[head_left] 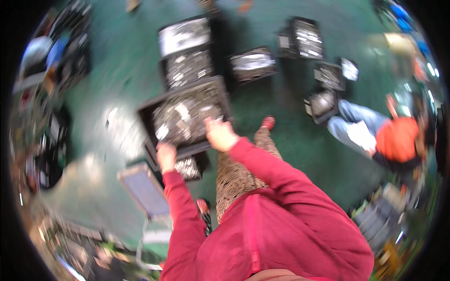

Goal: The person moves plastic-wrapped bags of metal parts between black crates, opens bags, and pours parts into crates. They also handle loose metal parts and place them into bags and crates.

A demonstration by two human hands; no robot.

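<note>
**Both hands on a loaded black crate**

A black crate (187, 117) heaped with small silvery metal parts hangs tilted above a green floor (290, 140) — gripped at its near rim from two sides. The left hand (166, 157) closes around the lower left corner; the right hand (220, 135) clasps the right edge, fingers curled over the rim. Both arms wear red sleeves. More black crates (185, 51) of similar parts stand beyond on the floor — and a person in an orange top (397, 139) sits well apart at right. The picture is blurred.

Tilted black crate (187, 117) full of small silvery metal parts, above the green floor.
</note>
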